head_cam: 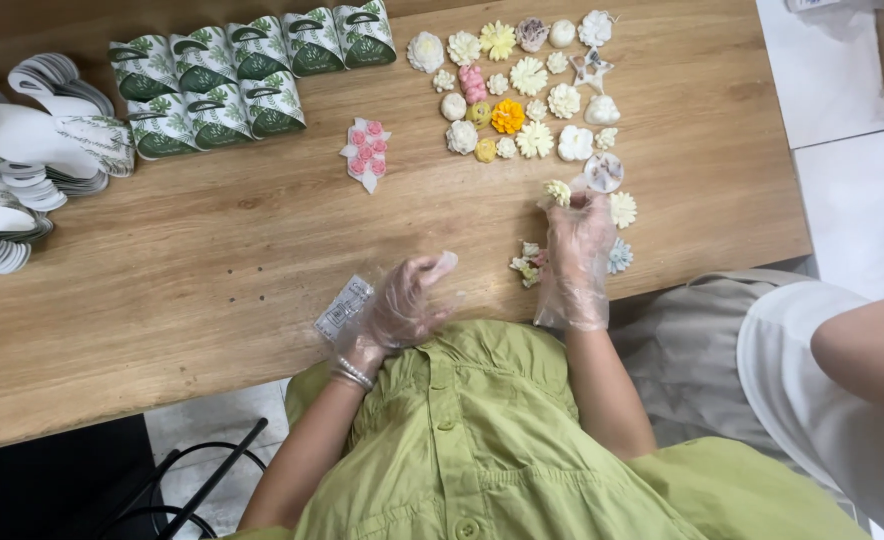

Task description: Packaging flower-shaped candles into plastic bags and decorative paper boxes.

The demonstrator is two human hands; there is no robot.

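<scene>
Both my hands wear clear plastic gloves. My right hand (574, 240) reaches forward over the wooden table (212, 250) and pinches a small cream flower-shaped piece (558, 191) at its fingertips. My left hand (402, 305) hovers near the table's front edge, fingers curled, holding a small clear wrapper (444, 264). Just beyond my right hand lie many small flower and shell shaped pieces (522, 85) in white, yellow and pink. A small mixed cluster of pieces (528, 264) sits left of my right wrist.
Green leaf-patterned paper boxes (222, 85) stand in two rows at the back left. Stacks of flat white box blanks (32, 150) lie at the left edge. A pink flower cluster on white (366, 152) lies mid-table. A clear packet with a label (343, 309) lies by my left hand. Another person's arm (862, 350) is at right.
</scene>
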